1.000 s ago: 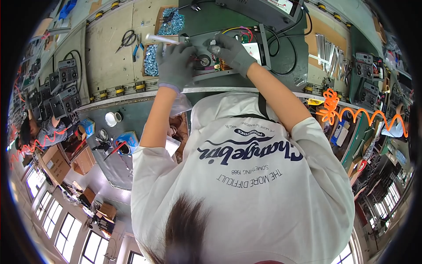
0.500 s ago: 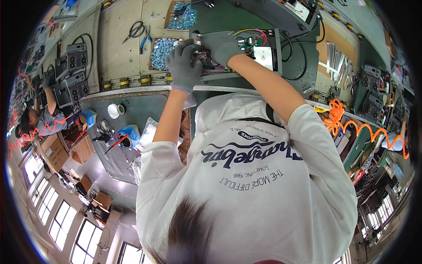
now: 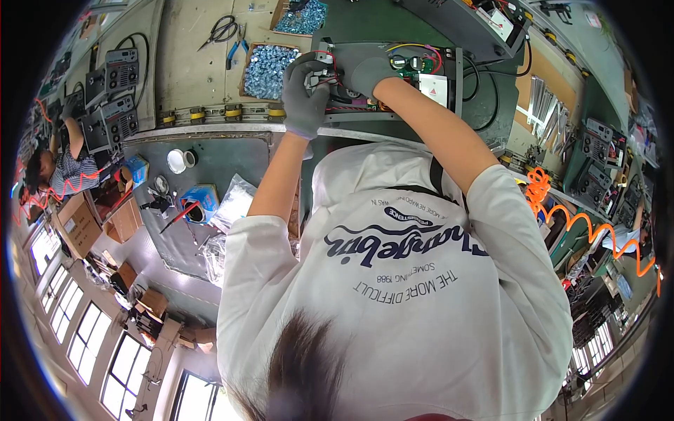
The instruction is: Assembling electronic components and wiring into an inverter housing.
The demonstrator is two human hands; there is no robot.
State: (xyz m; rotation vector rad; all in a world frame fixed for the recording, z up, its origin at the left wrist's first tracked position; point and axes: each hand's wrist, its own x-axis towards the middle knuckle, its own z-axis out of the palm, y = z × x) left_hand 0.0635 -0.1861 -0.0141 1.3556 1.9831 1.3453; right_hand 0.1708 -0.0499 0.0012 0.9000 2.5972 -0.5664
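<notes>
Tray (image 3: pixel 245 74): placed at nine o'clock of chassis (image 3: pixel 458 81).
Cable (image 3: pixel 479 77): looped at three o'clock.
Left hand (image 3: pixel 305 98): curled (grasp cannot be told).
Right hand (image 3: pixel 365 70): laid over chassis, grasp hidden.

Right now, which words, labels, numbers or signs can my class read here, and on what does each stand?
White shirt: dark lettering, legible, wording not copied here.
White plate in the open device: red triangle sign; other marks too small.
White label on the dark casing: too small.
Cardboard box: markings too small.
</notes>
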